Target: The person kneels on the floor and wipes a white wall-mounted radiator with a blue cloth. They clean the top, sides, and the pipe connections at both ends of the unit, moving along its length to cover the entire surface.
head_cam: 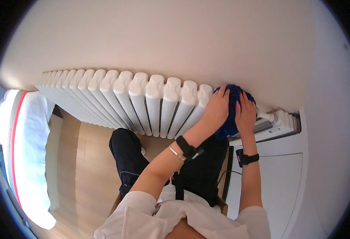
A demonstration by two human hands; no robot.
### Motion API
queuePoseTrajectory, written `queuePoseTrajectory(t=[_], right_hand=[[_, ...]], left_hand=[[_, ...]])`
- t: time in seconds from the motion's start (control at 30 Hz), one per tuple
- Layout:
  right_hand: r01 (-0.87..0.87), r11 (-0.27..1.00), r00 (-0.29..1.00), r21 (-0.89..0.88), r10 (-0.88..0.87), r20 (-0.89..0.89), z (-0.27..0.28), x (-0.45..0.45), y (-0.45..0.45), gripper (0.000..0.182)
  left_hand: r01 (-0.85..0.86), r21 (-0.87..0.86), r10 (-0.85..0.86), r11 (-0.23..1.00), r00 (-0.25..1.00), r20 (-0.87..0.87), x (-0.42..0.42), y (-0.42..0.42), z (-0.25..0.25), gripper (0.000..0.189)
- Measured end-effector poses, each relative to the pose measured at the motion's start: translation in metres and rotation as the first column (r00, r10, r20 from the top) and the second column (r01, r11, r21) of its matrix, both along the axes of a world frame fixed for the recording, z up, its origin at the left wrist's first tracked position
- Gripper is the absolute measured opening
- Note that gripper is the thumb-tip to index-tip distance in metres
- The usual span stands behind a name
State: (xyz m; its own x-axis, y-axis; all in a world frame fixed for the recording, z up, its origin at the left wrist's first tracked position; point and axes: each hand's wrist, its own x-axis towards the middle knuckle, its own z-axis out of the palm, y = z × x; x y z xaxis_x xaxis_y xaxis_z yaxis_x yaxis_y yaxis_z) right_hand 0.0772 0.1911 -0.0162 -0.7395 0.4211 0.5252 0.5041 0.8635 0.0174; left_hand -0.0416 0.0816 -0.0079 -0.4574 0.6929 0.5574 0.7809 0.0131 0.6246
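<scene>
A dark blue cloth [234, 110] is draped over the right end of a white column radiator [157, 86], covering the tops of its last sections. My left hand [218, 106] presses on the cloth's left side, its fingertips near the wall. On the cloth's right side lies my right hand [245, 112], fingers spread along it. Both hands hold the cloth against the radiator. The sections under the cloth are hidden. I wear a black strap on each wrist and a silver bangle on the left.
Behind the radiator rises a plain wall [178, 38]. Pipe fittings and a white manifold-like unit [278, 122] sit in a recess at right, above a white cabinet door [264, 179]. Bright white sheeting with a red stripe [28, 149] hangs at left. My knees are close to the radiator.
</scene>
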Motion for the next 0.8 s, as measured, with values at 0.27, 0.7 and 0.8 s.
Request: queuePoseTrajectory(t=[0.27, 0.7, 0.8], right_hand=[[-0.260, 0.958, 0.933, -0.121, 0.281, 0.224, 0.008, -0.013, -0.012, 0.058], [-0.745, 0.645, 0.663, -0.167, 0.743, -0.087, -0.003, -0.227, -0.162, 0.066], [-0.742, 0.655, 0.670, -0.144, 0.732, -0.124, -0.011, -0.243, -0.178, 0.066]], left_hand=[[-0.145, -0.143, 0.121, 0.979, 0.979, -0.165, -0.001, -0.018, -0.023, 0.045], [-0.516, -0.173, 0.458, 0.839, 0.841, -0.289, -0.168, -0.200, -0.013, 0.033], [-0.530, -0.206, 0.455, 0.823, 0.831, -0.319, -0.175, -0.216, -0.005, 0.033]])
